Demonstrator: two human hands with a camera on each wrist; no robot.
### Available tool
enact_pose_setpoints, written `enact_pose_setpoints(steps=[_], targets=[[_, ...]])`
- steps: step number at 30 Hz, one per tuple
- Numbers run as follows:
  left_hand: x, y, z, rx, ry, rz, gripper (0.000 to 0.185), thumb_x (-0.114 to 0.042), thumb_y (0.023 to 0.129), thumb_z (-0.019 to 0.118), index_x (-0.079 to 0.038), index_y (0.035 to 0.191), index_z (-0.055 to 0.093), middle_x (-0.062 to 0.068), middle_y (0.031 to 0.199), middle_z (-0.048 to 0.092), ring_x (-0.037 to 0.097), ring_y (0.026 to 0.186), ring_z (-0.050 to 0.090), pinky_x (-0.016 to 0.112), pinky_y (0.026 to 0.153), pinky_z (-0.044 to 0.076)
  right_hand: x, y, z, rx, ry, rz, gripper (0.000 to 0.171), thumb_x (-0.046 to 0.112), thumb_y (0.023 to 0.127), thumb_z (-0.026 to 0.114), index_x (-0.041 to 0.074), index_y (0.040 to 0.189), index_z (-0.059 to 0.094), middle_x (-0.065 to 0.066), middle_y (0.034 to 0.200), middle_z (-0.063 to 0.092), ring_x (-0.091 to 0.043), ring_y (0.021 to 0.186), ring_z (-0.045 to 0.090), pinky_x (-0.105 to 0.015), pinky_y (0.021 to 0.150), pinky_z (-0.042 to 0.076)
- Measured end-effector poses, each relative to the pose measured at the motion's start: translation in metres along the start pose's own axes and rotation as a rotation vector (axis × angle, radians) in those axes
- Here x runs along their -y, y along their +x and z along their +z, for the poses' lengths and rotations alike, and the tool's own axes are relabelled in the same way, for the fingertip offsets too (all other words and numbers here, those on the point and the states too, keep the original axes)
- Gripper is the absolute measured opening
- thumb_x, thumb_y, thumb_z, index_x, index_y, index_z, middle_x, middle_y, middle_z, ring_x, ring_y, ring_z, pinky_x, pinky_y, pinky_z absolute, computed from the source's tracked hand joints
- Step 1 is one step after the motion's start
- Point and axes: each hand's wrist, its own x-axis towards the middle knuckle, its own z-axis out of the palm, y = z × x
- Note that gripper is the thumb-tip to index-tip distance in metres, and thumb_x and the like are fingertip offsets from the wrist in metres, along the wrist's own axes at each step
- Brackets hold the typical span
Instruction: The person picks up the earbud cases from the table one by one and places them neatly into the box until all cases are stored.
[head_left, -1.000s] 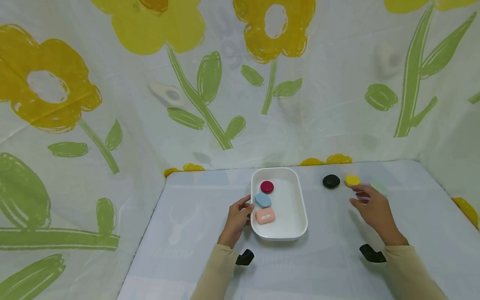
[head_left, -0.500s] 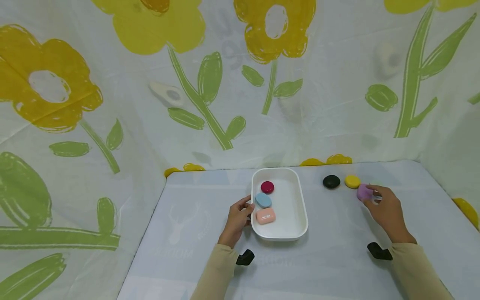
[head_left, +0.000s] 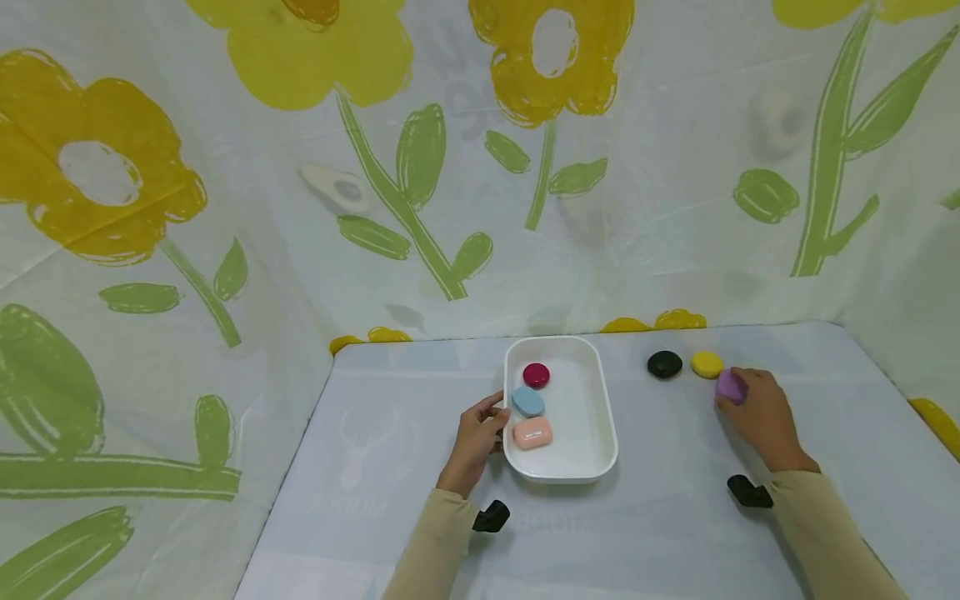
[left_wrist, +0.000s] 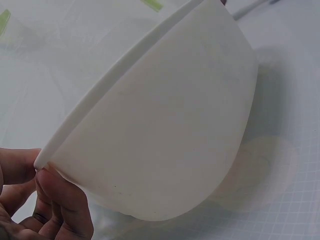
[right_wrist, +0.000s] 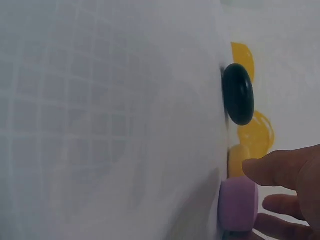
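Note:
A white plastic tray (head_left: 581,417) stands on the table, and my left hand (head_left: 472,437) pinches its left rim between thumb and fingers. The left wrist view shows the tray's outer wall (left_wrist: 160,115) close up. Along the tray's left side lie a red round soap (head_left: 536,375), a light blue oval soap (head_left: 528,402) and a pink soap bar (head_left: 533,433). To the right, my right hand (head_left: 767,421) has thumb and fingers around a purple soap (head_left: 729,387). In the right wrist view the thumb (right_wrist: 287,167) lies along the purple soap's edge, other fingers behind it.
A yellow round soap (head_left: 707,364) lies right beside the purple one, and a black oval soap (head_left: 664,364) sits farther left. Flower-printed cloth (head_left: 652,250) walls in the table at the back and sides. Black wrist mounts (head_left: 491,517) stick out from both sleeves.
My right hand has moved right from near the yellow soap and closed around the purple soap. The mint-green soap seen earlier is now hidden behind this hand. The left hand stays on the tray.

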Motion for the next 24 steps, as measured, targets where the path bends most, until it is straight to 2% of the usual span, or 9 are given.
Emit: enact_pose_setpoints(steps=[5, 10, 15, 24], targets=[[0.001, 0.001, 0.0, 0.0, 0.006, 0.01, 0.048, -0.015, 0.109, 0.062, -0.003, 0.154, 0.054, 0.007, 0.111, 0.059, 0.016, 0.076, 0.058, 0.025, 0.059, 0.055, 0.002, 0.003, 0.004, -0.034, -0.046, -0.001, 0.059, 0.003, 0.091, 0.073, -0.027, 0.136, 0.048, -0.049, 0.132, 0.042, -0.066, 0.117, 0.047, -0.076, 0.1, 0.043], [0.001, 0.001, 0.0, 0.001, 0.008, 0.007, 0.048, -0.015, 0.108, 0.062, -0.003, 0.154, 0.054, 0.008, 0.11, 0.059, 0.016, 0.076, 0.058, 0.025, 0.059, 0.055, 0.007, 0.003, 0.004, -0.03, -0.054, 0.011, 0.058, 0.001, 0.093, 0.069, -0.028, 0.137, 0.046, -0.048, 0.132, 0.042, -0.066, 0.116, 0.048, -0.076, 0.099, 0.044], [0.002, 0.001, 0.0, 0.0, 0.0, -0.001, 0.046, -0.013, 0.108, 0.061, -0.003, 0.153, 0.055, 0.008, 0.11, 0.059, 0.017, 0.076, 0.058, 0.025, 0.059, 0.054, 0.009, 0.001, 0.004, -0.02, -0.064, -0.027, 0.053, -0.001, 0.091, 0.065, -0.029, 0.133, 0.049, -0.047, 0.129, 0.043, -0.067, 0.113, 0.049, -0.075, 0.097, 0.044], [0.002, 0.003, -0.001, 0.008, -0.005, -0.001, 0.046, -0.013, 0.108, 0.061, -0.002, 0.153, 0.055, 0.008, 0.11, 0.059, 0.016, 0.075, 0.058, 0.024, 0.059, 0.054, 0.012, -0.006, 0.006, -0.004, -0.09, -0.048, 0.051, -0.003, 0.088, 0.068, -0.028, 0.13, 0.052, -0.045, 0.127, 0.044, -0.067, 0.112, 0.049, -0.076, 0.097, 0.043]])
